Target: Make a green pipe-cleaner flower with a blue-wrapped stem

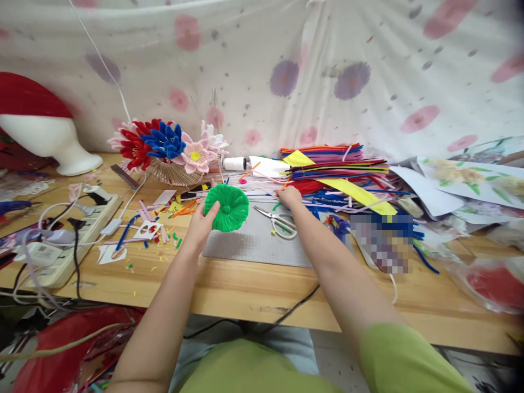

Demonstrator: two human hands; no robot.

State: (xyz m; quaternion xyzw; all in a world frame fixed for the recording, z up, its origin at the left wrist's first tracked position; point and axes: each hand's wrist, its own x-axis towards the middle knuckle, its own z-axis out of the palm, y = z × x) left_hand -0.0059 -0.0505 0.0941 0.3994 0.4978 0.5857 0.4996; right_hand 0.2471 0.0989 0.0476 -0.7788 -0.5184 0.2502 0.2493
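My left hand (202,222) grips the left edge of a green fuzzy disc (230,210), thumb on its front. The disc looks made of pipe cleaners radiating from a small round centre. It is held up over a grey cutting mat (254,245). Farther right, my right hand (290,196) is at the near left end of a heap of pipe cleaners (339,170), its fingers curled downward. What they pinch, if anything, is too hidden to make out. Scissors (280,222) with pale handles lie on the mat just below that hand, blades slightly apart.
Pipe-cleaner flowers (166,139) stand in a woven basket (176,173) at the back left. A power strip (88,234) with cables lies at left, near a white mannequin head (45,136). Colourful scraps (174,210) litter the wooden table (164,278). A white thread spool (234,163) lies behind the mat.
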